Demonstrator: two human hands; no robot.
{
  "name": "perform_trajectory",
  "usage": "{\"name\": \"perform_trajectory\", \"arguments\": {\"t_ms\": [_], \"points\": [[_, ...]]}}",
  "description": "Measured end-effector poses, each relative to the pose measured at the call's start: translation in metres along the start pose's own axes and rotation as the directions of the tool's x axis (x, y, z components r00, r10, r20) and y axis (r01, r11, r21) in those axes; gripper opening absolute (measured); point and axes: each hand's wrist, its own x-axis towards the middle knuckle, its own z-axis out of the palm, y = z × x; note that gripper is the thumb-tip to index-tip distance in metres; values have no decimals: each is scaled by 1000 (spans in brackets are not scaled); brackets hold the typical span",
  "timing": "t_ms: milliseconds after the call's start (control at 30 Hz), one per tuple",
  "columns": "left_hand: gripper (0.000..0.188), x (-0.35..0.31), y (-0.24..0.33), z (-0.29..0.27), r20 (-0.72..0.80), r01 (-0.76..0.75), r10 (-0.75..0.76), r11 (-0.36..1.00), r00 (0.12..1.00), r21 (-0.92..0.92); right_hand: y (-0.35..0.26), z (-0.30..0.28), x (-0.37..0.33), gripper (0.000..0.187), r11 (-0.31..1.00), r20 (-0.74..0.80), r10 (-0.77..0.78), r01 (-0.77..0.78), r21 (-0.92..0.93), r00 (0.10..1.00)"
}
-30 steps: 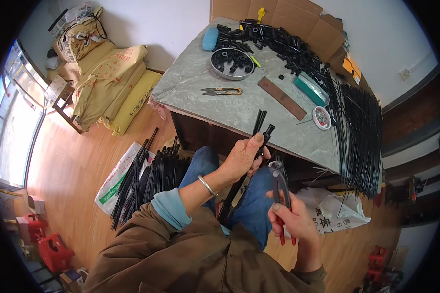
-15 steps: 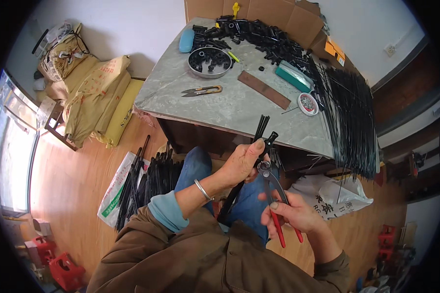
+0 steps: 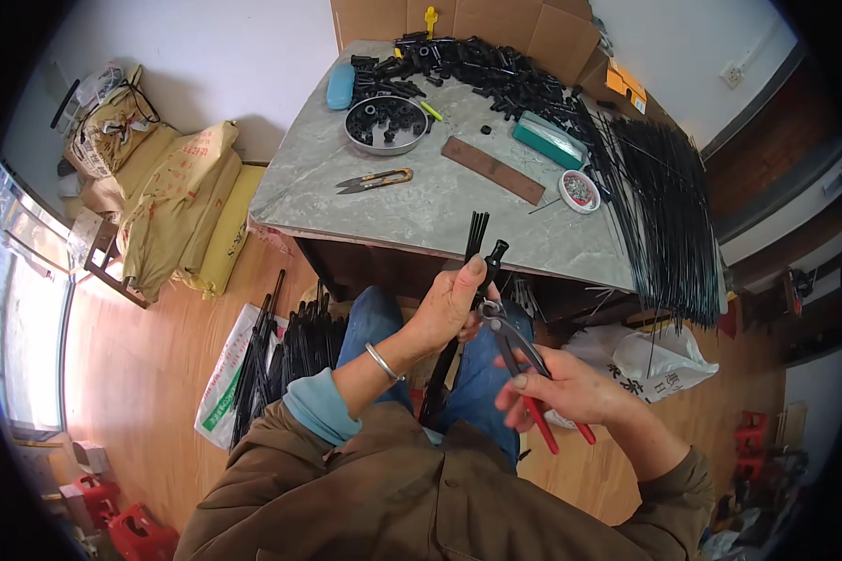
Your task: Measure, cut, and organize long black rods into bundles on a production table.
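Note:
Above my knees, my left hand [image 3: 449, 301] is closed around a bundle of thin black rods [image 3: 478, 229] and a black tubular piece with a knobbed end [image 3: 498, 252]. Their tips stick up past the thumb. My right hand [image 3: 571, 385] grips red-handled pincers [image 3: 520, 340], its fingers loosely round the handles. The pincers' jaws sit against the black piece just below my left fingers. What lies between the jaws is too small to make out. Part of the bundle is hidden behind my left hand and runs down between my legs.
On the grey table [image 3: 402, 201] are thread snips [image 3: 376, 180], a round metal tray [image 3: 384, 147] of black parts, a rusty flat bar [image 3: 492, 170], a green box [image 3: 549, 140], a small white tub [image 3: 580, 192] and a heap of black rods [image 3: 660, 215]. More rods [image 3: 304, 346] stand left of my knees.
Both hands, with the bundle and the pincers, have shifted slightly left and up. The pincers' handles have swung a little to the right. Both hands keep hold of their things.

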Motion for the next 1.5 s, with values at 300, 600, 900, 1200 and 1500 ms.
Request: {"name": "perform_trajectory", "arguments": {"t_ms": [300, 600, 900, 1200, 1500], "points": [[66, 1, 0, 9, 6, -3, 3, 998, 1000, 55, -7, -15, -9, 25, 997, 25, 78, -78, -17, 997], [58, 17, -7, 7, -43, -37, 41, 996, 998, 79, -2, -37, 25, 25, 692, -166, -249, 55, -720, 954], [43, 30, 13, -31, -447, -286, 352, 935, 822, 210, -2, -122, 110, 42, 260, -367, -696, -260, -930, 618], [51, -9, 149, -22, -455, -715, 721, 661, 522, 228, 19, -92, 103, 24, 101, -91, -984, 62, -993, 155], [52, -6, 22, -77, -557, -366, -31, 723, 830, -586, 118, -11, 32, 57, 470, -487, -551, 734, 491, 678]]}}
